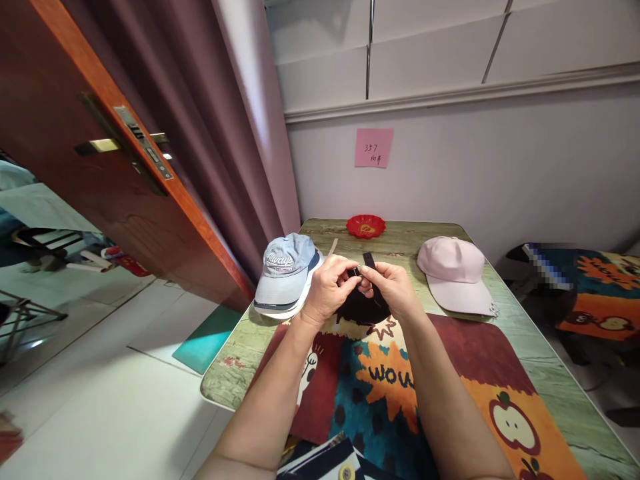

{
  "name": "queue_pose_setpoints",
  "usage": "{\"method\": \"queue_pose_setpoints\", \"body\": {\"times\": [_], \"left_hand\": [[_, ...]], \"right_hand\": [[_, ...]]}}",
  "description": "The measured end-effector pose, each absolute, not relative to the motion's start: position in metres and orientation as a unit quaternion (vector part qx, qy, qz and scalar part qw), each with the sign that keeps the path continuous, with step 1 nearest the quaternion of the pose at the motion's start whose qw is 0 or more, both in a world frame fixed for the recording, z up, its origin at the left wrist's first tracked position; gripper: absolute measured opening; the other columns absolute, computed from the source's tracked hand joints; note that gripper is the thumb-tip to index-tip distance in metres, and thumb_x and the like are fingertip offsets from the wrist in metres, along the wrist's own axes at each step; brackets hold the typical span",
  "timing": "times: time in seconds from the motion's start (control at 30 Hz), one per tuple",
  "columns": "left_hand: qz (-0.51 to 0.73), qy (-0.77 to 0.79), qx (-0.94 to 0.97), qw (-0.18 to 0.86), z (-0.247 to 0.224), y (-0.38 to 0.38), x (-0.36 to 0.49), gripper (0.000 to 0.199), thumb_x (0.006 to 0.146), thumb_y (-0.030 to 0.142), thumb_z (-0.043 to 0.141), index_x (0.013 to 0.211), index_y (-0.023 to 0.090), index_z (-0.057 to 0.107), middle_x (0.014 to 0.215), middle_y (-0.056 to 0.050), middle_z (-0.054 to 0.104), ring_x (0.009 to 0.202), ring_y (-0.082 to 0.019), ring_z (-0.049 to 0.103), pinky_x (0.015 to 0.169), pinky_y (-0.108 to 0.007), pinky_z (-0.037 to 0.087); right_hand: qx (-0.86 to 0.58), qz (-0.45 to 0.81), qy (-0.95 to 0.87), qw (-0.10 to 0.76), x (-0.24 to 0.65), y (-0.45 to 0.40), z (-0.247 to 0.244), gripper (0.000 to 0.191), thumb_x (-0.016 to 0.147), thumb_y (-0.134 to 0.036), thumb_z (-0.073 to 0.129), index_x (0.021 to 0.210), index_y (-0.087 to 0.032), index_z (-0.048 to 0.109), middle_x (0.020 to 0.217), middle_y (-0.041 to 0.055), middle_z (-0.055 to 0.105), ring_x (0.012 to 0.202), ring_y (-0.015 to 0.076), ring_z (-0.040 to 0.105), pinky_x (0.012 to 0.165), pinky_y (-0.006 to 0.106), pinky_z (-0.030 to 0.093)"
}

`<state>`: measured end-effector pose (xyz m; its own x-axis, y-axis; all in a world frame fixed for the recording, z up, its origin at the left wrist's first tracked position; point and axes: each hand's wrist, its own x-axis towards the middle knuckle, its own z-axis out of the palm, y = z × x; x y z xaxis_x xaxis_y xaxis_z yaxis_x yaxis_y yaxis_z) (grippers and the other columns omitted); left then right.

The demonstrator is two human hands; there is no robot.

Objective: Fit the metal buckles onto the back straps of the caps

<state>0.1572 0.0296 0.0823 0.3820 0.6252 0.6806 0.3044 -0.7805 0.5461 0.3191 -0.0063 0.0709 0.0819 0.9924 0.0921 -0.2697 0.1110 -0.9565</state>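
My left hand [327, 288] pinches a small metal buckle [355, 271] above the mat. Close beside it, my right hand [397, 288] grips a black strap [369, 260], whose free end sticks up between the fingers. Below and behind both hands is a black fabric item [361, 309], which looks like a cap, though its shape is mostly hidden. Whether the strap passes through the buckle I cannot tell. On the left lies a light blue cap [287, 263] stacked over other caps, and a pale pink cap [454, 273] rests on the right.
A red scalloped dish [367, 225] stands at the back of the wood-patterned table [225, 373]. A colourful mat [350, 400] covers its front middle. A pink note [373, 148] is stuck on the wall. To the left are a curtain [200, 100] and an open door [100, 173].
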Motion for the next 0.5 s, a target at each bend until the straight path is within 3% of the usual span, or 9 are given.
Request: {"method": "queue_pose_setpoints", "body": {"times": [0.2, 0.33, 0.5], "left_hand": [[0.48, 0.305, 0.788, 0.236, 0.073, 0.033, 0.152, 0.019, 0.085, 0.022, 0.071, 0.104, 0.02, 0.071, 0.103, -0.004, 0.064, 0.069, -0.008, 0.063, 0.055, -0.018, 0.055], [0.497, 0.313, 0.74, 0.327, 0.065, 0.035, 0.154, 0.02, 0.084, 0.026, 0.073, 0.102, 0.018, 0.072, 0.105, -0.005, 0.063, 0.07, -0.009, 0.066, 0.059, -0.021, 0.06], [0.491, 0.324, 0.687, 0.427, 0.063, 0.033, 0.158, 0.025, 0.08, 0.028, 0.076, 0.101, 0.016, 0.071, 0.089, -0.002, 0.065, 0.065, -0.01, 0.065, 0.058, -0.022, 0.061]], "right_hand": [[-0.451, 0.436, -0.491, 0.604, 0.331, -0.015, 0.08, 0.041, 0.091, -0.061, 0.056, 0.096, -0.021, 0.062, 0.056, -0.0059, 0.05, 0.045, 0.0103, 0.044, 0.045, 0.024, 0.035], [-0.482, 0.404, -0.518, 0.58, 0.332, -0.014, 0.078, 0.034, 0.095, -0.055, 0.052, 0.086, -0.023, 0.053, 0.054, -0.007, 0.047, 0.044, 0.0102, 0.041, 0.045, 0.024, 0.031], [-0.473, 0.448, -0.552, 0.521, 0.333, -0.009, 0.073, 0.035, 0.09, -0.052, 0.059, 0.078, -0.02, 0.059, 0.064, -0.0023, 0.058, 0.049, 0.0093, 0.043, 0.048, 0.025, 0.031]]}}
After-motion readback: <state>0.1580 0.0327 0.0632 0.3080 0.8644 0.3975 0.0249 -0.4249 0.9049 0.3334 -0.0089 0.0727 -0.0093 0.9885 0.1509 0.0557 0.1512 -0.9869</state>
